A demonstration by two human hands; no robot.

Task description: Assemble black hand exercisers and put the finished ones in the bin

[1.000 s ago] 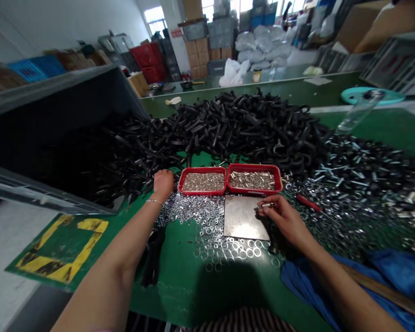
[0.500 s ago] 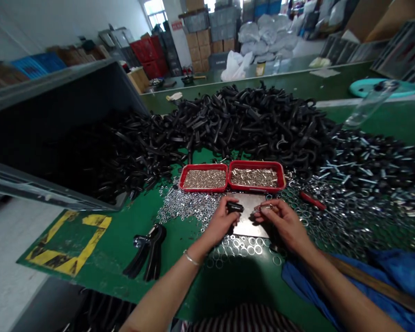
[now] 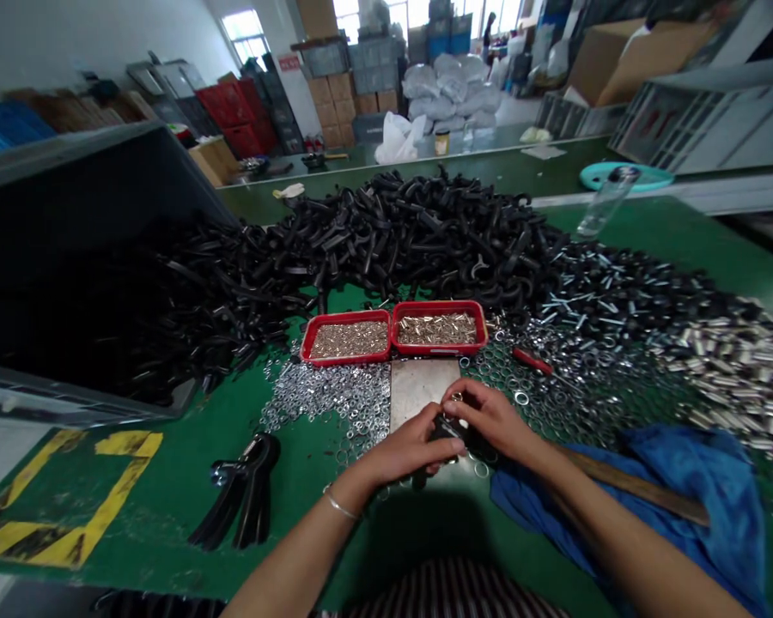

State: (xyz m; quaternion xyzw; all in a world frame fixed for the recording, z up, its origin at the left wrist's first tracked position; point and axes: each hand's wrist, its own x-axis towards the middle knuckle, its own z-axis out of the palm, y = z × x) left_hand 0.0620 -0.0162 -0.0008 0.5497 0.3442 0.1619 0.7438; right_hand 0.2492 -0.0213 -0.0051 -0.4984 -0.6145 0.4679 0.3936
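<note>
My left hand (image 3: pixel 412 446), with a bracelet at the wrist, is closed around a black plastic handle piece (image 3: pixel 449 427). My right hand (image 3: pixel 489 416) meets it from the other side, fingertips pinching a small metal ring (image 3: pixel 457 397) close above the black piece. Fingers cover much of both parts. Just beyond the hands lies a flat metal plate (image 3: pixel 418 386). Behind the plate stand two red trays: the left tray (image 3: pixel 304 350) holds tiny metal parts, the right tray (image 3: pixel 485 330) small metal pins. An assembled black hand grip (image 3: pixel 248 489) with a metal spring lies at the left.
A large heap of black handle pieces (image 3: pixel 412 227) spreads from a tipped grey crate (image 3: pixel 186 163). Small nuts (image 3: pixel 328 395) lie left of the plate. A red screwdriver (image 3: pixel 532 360), black-headed screws (image 3: pixel 611 287), metal sleeves (image 3: pixel 734 369) and a blue cloth (image 3: pixel 702 489) are at the right.
Both hands have come together nearer my body, the ring brought up to the black handle piece. The camera view has turned to the right.
</note>
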